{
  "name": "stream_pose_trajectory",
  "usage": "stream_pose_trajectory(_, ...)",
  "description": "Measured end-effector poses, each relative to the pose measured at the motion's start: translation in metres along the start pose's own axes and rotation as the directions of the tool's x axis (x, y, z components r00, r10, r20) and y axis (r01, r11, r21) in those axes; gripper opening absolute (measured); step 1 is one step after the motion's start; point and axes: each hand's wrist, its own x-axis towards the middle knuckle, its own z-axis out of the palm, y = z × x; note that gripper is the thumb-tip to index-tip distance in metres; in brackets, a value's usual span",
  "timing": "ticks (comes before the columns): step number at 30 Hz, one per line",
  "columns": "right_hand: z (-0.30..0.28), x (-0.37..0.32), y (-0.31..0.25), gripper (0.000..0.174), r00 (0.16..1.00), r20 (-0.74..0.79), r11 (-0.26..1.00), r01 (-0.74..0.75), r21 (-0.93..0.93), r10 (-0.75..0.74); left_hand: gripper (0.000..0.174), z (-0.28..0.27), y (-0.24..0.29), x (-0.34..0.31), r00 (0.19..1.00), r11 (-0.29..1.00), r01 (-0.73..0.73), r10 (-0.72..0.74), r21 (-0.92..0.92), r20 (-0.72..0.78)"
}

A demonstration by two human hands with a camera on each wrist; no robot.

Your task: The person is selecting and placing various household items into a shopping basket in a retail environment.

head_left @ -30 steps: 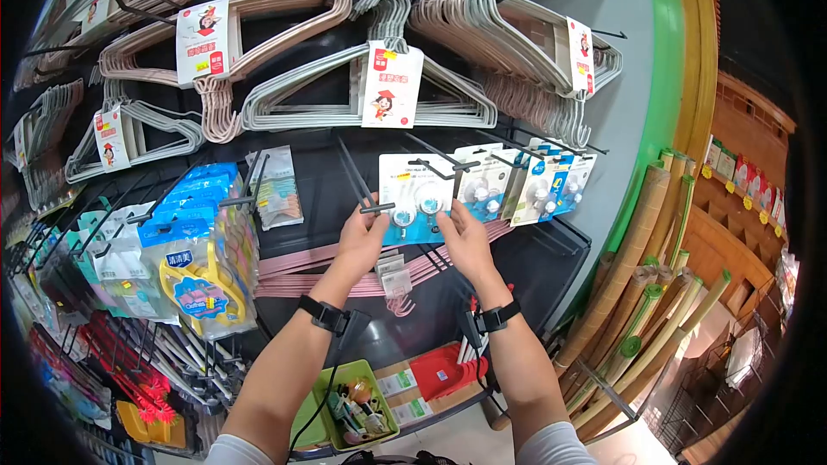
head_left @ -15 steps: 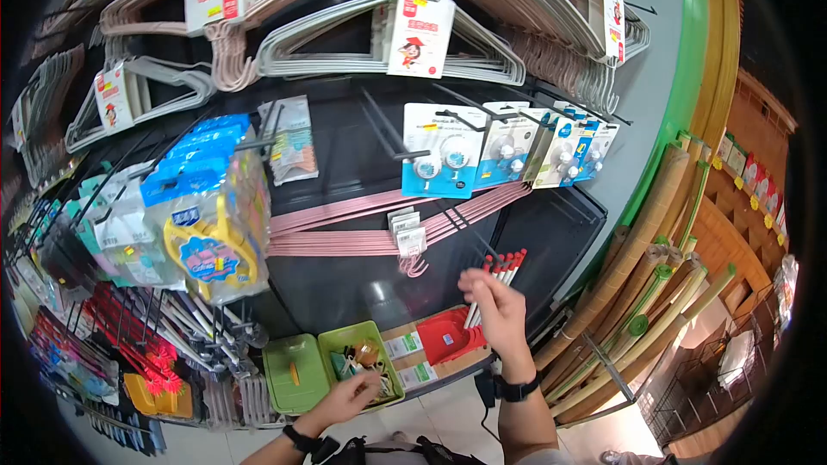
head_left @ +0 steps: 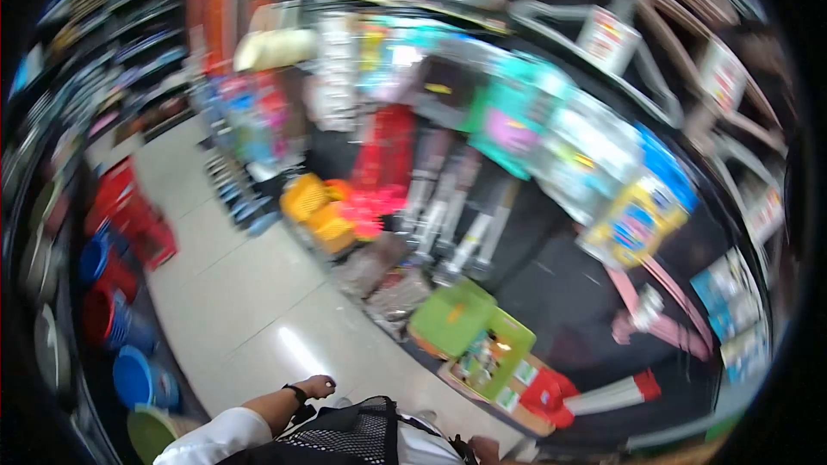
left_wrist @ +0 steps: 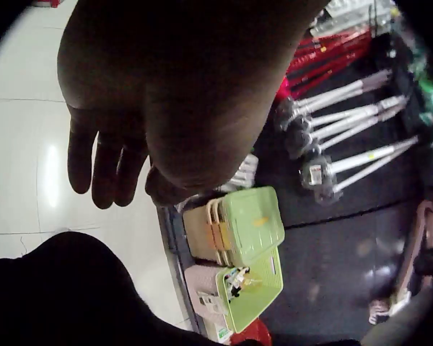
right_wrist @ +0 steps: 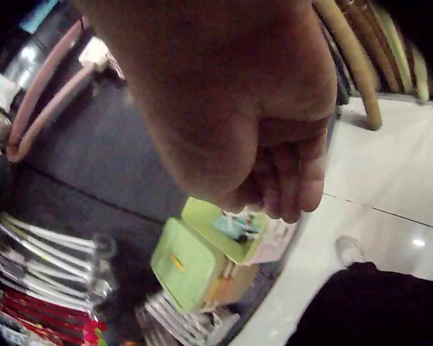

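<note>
My left hand [head_left: 320,386] hangs low over the tiled floor, nothing in it; in the left wrist view its fingers [left_wrist: 108,169] dangle loosely. At the bottom edge of the head view my right hand [head_left: 485,449] is partly cut off and blurred. The right wrist view shows that hand's fingers [right_wrist: 292,180] relaxed and holding nothing. Nearest to the hands are a green lidded box [head_left: 452,317] and an open green bin [head_left: 519,337] of small items. Blue-and-white packs of hooks [head_left: 726,297] hang at the far right.
A red tray [head_left: 549,396] stands beside the bin on the low shelf. Pink hangers [head_left: 676,331], bagged goods [head_left: 633,215] and long-handled brushes [head_left: 469,245] hang on the dark rack. Across the tiled aisle [head_left: 258,327] stand a blue bucket [head_left: 142,379] and red baskets [head_left: 129,215].
Both hands have come away from the hook pack and dropped to the person's sides. The head view has swung left, so the rack now lies to the right and the aisle shows.
</note>
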Motion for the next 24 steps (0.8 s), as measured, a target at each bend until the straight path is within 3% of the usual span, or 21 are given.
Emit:
stream_pose_trajectory(1,0.023,0.002,-0.013,0.021,0.924,0.104,0.831,-0.378,0.409,0.369,0.043,-0.004,-0.011,-0.020,0.998,0.998,-0.029,0.025,-0.064,-0.066)
stream_pose_trajectory(2,0.099,-0.061,0.076,0.037,0.687,0.349,0.367,-0.669,0.646,0.637,0.041,-0.008,-0.027,-0.034,0.990,0.992,-0.020,0.002,-0.128,-0.144)
stream_pose_trajectory(4,0.076,-0.010,0.034,0.020,0.825,0.360,0.752,-0.554,0.358,0.436,0.039,-0.007,-0.060,-0.062,0.973,0.974,-0.031,-0.022,-0.225,-0.232)
stream_pose_trajectory(5,0.073,0.030,0.015,0.020,0.834,0.381,0.774,-0.530,0.348,0.400,0.038,-0.005,-0.076,-0.073,0.966,0.946,-0.026,-0.059,-0.323,-0.250)
stream_pose_trajectory(7,0.074,0.099,-0.002,0.013,0.789,0.528,0.947,-0.299,-0.115,0.313,0.036,0.001,-0.108,-0.087,0.959,0.888,-0.018,-0.115,-0.459,-0.260)
stream_pose_trajectory(8,0.076,0.121,-0.014,0.009,0.746,0.594,0.939,-0.126,-0.319,0.302,0.035,0.005,-0.125,-0.096,0.958,0.869,0.003,-0.145,-0.494,-0.248)
stream_pose_trajectory(9,0.077,0.137,-0.005,0.019,0.824,0.565,0.986,0.126,-0.112,-0.041,0.034,0.006,-0.137,-0.102,0.952,0.833,0.025,-0.187,-0.553,-0.240)
stream_pose_trajectory(10,0.082,0.169,-0.009,0.019,0.810,0.582,0.983,0.153,-0.102,-0.065,0.034,0.005,-0.145,-0.109,0.946,0.792,0.044,-0.228,-0.609,-0.229)
stream_pose_trajectory(12,0.095,0.241,-0.022,0.014,0.792,0.550,0.963,-0.244,-0.116,0.267,0.033,0.002,-0.159,-0.126,0.930,0.720,0.018,-0.266,-0.694,-0.252)
stream_pose_trajectory(14,0.115,0.313,-0.034,0.022,0.641,0.511,0.787,-0.604,-0.125,0.572,0.032,-0.007,-0.168,-0.136,0.913,0.644,-0.014,-0.304,-0.765,-0.273)
stream_pose_trajectory(16,0.152,0.367,0.009,0.021,0.499,0.735,0.749,-0.663,-0.016,0.458,0.032,-0.016,-0.176,-0.139,0.896,0.569,-0.025,-0.352,-0.822,-0.271)
stream_pose_trajectory(17,0.181,0.391,0.045,0.023,0.348,0.856,0.534,-0.839,0.103,0.382,0.034,-0.023,-0.182,-0.138,0.889,0.541,-0.019,-0.376,-0.841,-0.262)
stream_pose_trajectory(18,0.185,0.417,0.024,0.023,0.341,0.865,0.541,-0.835,0.099,0.369,0.034,-0.032,-0.186,-0.135,0.881,0.532,-0.019,-0.391,-0.846,-0.265)
stream_pose_trajectory(20,0.189,0.472,-0.027,0.024,0.503,0.706,0.625,-0.773,0.109,0.499,0.036,-0.052,-0.189,-0.132,0.869,0.468,-0.016,-0.430,-0.884,-0.243)
stream_pose_trajectory(21,0.207,0.499,-0.023,0.027,0.425,0.732,0.599,-0.800,0.028,0.533,0.037,-0.066,-0.189,-0.132,0.865,0.441,-0.012,-0.445,-0.898,-0.230)
stream_pose_trajectory(22,0.214,0.523,-0.030,0.027,0.419,0.742,0.603,-0.797,0.026,0.523,0.037,-0.081,-0.190,-0.132,0.858,0.433,-0.010,-0.459,-0.901,-0.230)
stream_pose_trajectory(24,0.217,0.584,-0.054,0.031,0.497,0.824,0.933,-0.344,-0.101,0.273,0.037,-0.123,-0.183,-0.136,0.844,0.415,0.019,-0.495,-0.910,-0.208)
